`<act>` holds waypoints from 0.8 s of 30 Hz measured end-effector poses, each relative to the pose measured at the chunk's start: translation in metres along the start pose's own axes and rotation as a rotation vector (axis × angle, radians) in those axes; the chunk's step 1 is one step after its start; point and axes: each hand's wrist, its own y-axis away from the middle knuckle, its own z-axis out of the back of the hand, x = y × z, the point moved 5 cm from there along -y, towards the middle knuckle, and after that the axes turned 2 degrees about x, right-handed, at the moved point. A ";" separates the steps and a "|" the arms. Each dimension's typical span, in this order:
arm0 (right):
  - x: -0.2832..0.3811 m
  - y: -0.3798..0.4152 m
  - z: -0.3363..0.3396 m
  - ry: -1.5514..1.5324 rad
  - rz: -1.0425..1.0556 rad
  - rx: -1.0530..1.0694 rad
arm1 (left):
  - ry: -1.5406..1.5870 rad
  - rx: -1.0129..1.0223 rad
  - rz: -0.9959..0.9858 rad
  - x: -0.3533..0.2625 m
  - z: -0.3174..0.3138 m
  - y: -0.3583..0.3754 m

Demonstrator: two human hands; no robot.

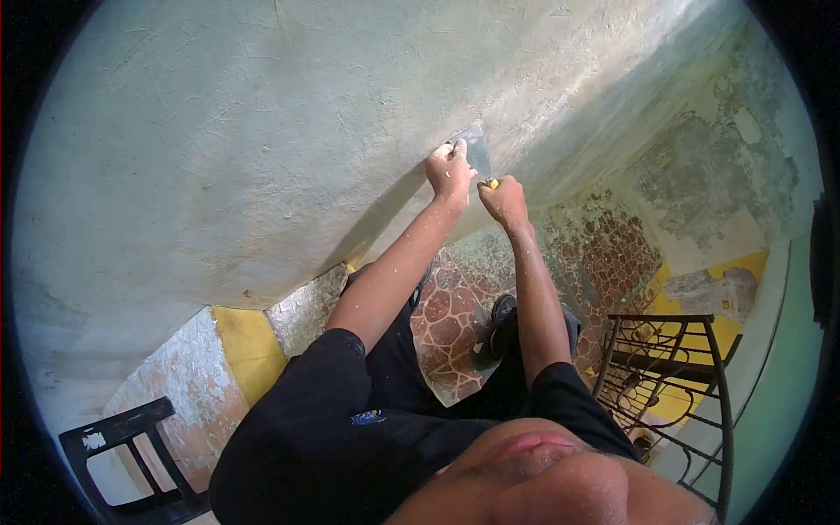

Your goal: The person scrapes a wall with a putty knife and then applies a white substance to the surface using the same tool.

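A scraper with a broad grey metal blade and a yellow-and-black handle lies against the pale, rough wall. My right hand is closed round the handle, with a bit of yellow showing above the fist. My left hand grips the blade's left side, thumb up and the other fingers partly hidden. The blade's upper edge meets the wall surface. Small pale flecks dot both forearms.
Patterned brown floor tiles lie below, strewn with pale debris near the wall's foot. A black metal railing stands at right. A black plastic chair is at lower left, near peeling paint and a yellow wall section.
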 end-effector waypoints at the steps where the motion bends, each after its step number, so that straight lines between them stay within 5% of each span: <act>1: 0.003 -0.001 0.000 -0.052 0.021 -0.007 | 0.003 0.000 0.001 0.000 0.000 -0.001; 13: 0.016 0.005 -0.012 -0.181 -0.016 -0.001 | -0.332 -0.085 -0.283 -0.014 0.005 -0.006; 18: 0.054 -0.005 -0.009 -0.474 0.018 0.023 | -0.404 -0.141 -0.666 -0.094 -0.014 0.029; 24: 0.067 0.003 -0.024 -0.631 0.212 0.009 | -0.173 -0.061 -0.551 -0.085 -0.018 0.036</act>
